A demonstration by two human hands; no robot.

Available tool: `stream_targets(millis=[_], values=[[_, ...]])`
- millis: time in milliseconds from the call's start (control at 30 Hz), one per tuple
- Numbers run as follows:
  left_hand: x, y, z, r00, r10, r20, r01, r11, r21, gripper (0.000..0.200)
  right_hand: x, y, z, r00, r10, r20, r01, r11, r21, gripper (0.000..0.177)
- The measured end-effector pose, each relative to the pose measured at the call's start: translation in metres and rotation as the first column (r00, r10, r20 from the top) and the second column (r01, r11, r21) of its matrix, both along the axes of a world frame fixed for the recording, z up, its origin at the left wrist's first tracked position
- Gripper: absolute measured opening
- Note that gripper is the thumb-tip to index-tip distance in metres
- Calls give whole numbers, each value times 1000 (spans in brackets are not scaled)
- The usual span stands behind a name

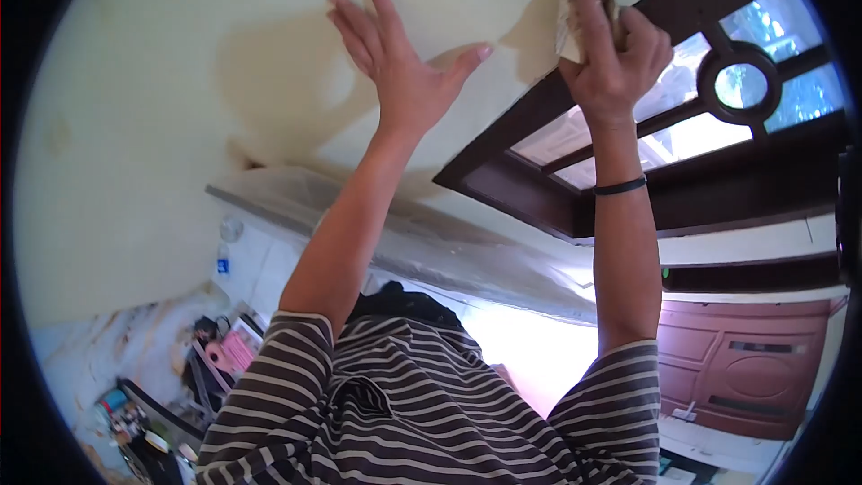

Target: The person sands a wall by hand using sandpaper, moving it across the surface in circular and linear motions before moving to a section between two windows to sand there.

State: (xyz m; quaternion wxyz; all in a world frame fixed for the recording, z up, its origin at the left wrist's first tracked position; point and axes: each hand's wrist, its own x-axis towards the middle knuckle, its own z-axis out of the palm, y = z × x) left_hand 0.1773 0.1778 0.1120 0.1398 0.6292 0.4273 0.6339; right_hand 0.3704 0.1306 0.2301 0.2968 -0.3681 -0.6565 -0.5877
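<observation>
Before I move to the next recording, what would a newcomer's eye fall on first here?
Probably the right hand, holding a small pad up at the pale wall, beside the dark window frame at upper right. Next comes the left hand, spread open at upper centre, then the striped shirt filling the bottom middle.

A small pad (567, 29) sits in the upper right of the frame, brown at its top edge and whitish with faint marks down its left side. It stands roughly upright, gripped under the fingers of the right hand (614, 61), and is partly hidden by them. It is up at the cream wall (144, 117), just beside the dark window frame (525, 121).
</observation>
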Motion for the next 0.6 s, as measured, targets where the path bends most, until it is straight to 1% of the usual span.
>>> stream_targets(millis=[67, 100, 200, 233, 300, 433, 533, 600], values=[[5, 6, 0, 1000, 18, 2, -18, 1000, 2, 145, -4, -1, 2, 998, 47, -36, -47, 999, 1, 49], [5, 6, 1, 1000, 26, -1, -26, 1000, 4, 146, -6, 2, 5, 995, 99, -12, -99, 994, 36, 51], [5, 3, 7, 998, 55, 4, -55, 998, 34, 132, -24, -7, 14, 999, -19, -41, 19, 1000, -1, 43], [6, 3, 9, 997, 76, 0, -76, 997, 32, 133, -18, 1, 10, 998, 55, -33, -53, 997, 54, 40], [6, 3, 9, 993, 119, -4, -119, 993, 27, 135, -17, 2, 4, 998, 64, -16, -63, 996, 63, 41], [6, 4, 10, 990, 138, -12, -138, 990, 32, 137, -16, 6, 9, 997, 79, 14, -80, 991, 107, 44], [6, 5, 5, 989, 146, -16, -146, 988, 41, 138, -6, 6, 6, 998, 55, 39, -58, 994, 91, 45], [8, 5, 5, 988, 152, -11, -152, 987, 50, 138, -10, 10, 7, 992, 113, 61, -120, 984, 129, 44]])
